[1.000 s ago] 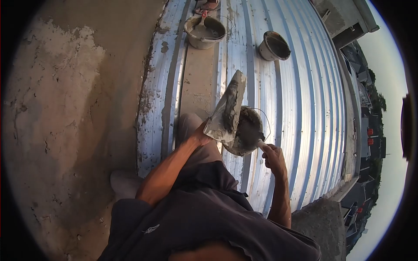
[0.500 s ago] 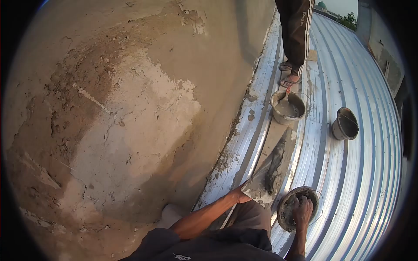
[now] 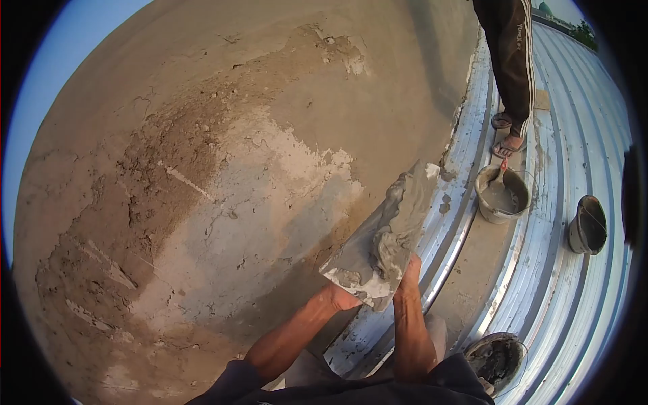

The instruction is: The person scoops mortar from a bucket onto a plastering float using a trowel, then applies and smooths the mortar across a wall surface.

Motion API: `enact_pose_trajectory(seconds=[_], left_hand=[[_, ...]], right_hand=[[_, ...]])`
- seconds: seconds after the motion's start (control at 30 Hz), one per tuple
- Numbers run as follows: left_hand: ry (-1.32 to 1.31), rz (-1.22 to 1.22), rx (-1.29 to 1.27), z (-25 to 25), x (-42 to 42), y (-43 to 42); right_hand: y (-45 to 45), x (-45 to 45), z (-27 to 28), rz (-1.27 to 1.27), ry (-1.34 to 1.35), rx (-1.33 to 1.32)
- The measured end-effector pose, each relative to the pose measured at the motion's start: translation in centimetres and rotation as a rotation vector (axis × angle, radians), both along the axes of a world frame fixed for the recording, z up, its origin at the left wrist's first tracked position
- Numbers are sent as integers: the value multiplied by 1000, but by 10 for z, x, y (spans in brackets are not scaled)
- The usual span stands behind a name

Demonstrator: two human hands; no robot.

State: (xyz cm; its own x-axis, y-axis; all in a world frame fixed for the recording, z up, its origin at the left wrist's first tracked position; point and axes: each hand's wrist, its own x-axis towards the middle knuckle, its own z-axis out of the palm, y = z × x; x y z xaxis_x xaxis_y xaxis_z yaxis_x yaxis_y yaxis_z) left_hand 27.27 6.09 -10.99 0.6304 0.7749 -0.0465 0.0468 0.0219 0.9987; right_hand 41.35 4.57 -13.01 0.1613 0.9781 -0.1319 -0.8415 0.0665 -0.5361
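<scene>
A long flat plastering board (image 3: 342, 264) with a ridge of wet grey mortar (image 3: 391, 233) on top is held up in front of the wall. My left hand (image 3: 345, 297) grips its near left corner, the fingers hidden underneath. On the right edge, my right hand (image 3: 409, 278) is closed against the board, its fingers mostly out of sight behind it. The wall (image 3: 250, 216) to the left has a rough patch of brown and pale plaster inside smoother grey plaster. By my right knee stands a mortar bucket (image 3: 524, 361) with dark wet mix in it.
Another bucket (image 3: 498, 216) holds grey mix and a red-handled tool (image 3: 503, 165). A third bucket (image 3: 576, 237) tilts on the corrugated metal roof (image 3: 550, 290). A person in dark striped trousers (image 3: 509, 64) and sandals stands beyond the buckets. A mortar-stained plank (image 3: 472, 270) lies along the roof.
The board has been lifted off the plank and moved left toward the wall. My right hand has left the mortar bucket and taken the board's right edge. The view has swung left.
</scene>
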Motion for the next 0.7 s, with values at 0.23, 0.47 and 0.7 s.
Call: enact_pose_trajectory(seconds=[0.23,0.47,0.7], left_hand=[[-604,-275,-565,98,-32,15],[701,1384,1428,158,-203,-83],[1570,1793,1729,185,-307,-108]], right_hand=[[97,-2,106,74,440,345],[278,6,119,-107,123,450],[236,-48,197,-260,-427,102]])
